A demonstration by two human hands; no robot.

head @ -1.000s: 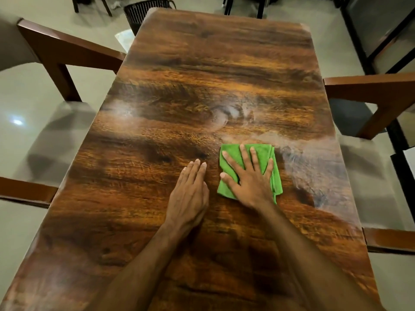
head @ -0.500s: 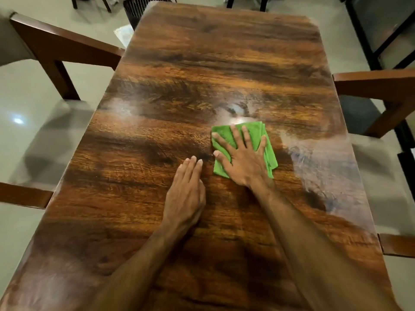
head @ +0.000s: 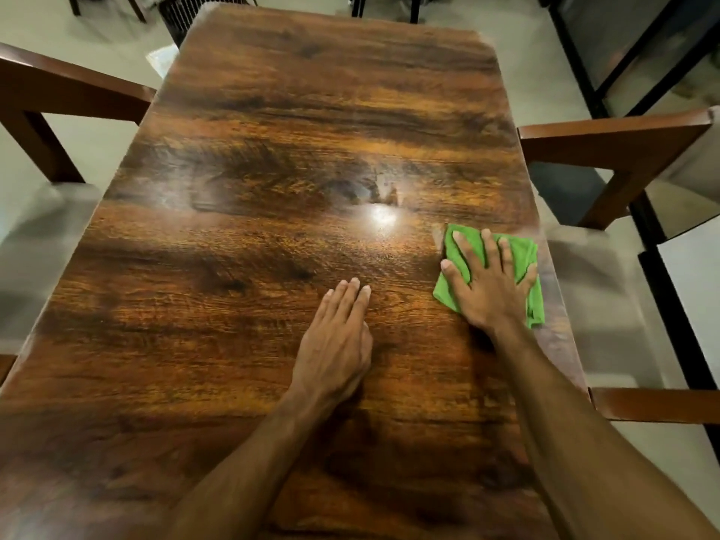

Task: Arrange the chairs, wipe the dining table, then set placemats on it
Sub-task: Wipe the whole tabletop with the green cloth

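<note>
A long, glossy dark-wood dining table point(head: 272, 157) fills the view. A folded green cloth point(head: 522, 253) lies flat near the table's right edge. My right hand point(head: 487, 282) presses down on it with fingers spread. My left hand point(head: 335, 341) rests flat on the bare wood at the middle, fingers together, holding nothing. Wooden chairs stand at the left point(head: 58, 91) and at the right point(head: 615, 146) of the table. No placemats are in view.
A lamp's bright reflection point(head: 383, 216) shines on the tabletop. Another chair rail point(head: 658, 403) shows at the lower right. A dark slatted chair back point(head: 183, 9) stands at the far end. Black-framed glass panels point(head: 623, 52) line the right side. The floor is pale tile.
My right hand slid the green cloth from the table's middle to near the right edge. My left hand stayed flat in about the same place.
</note>
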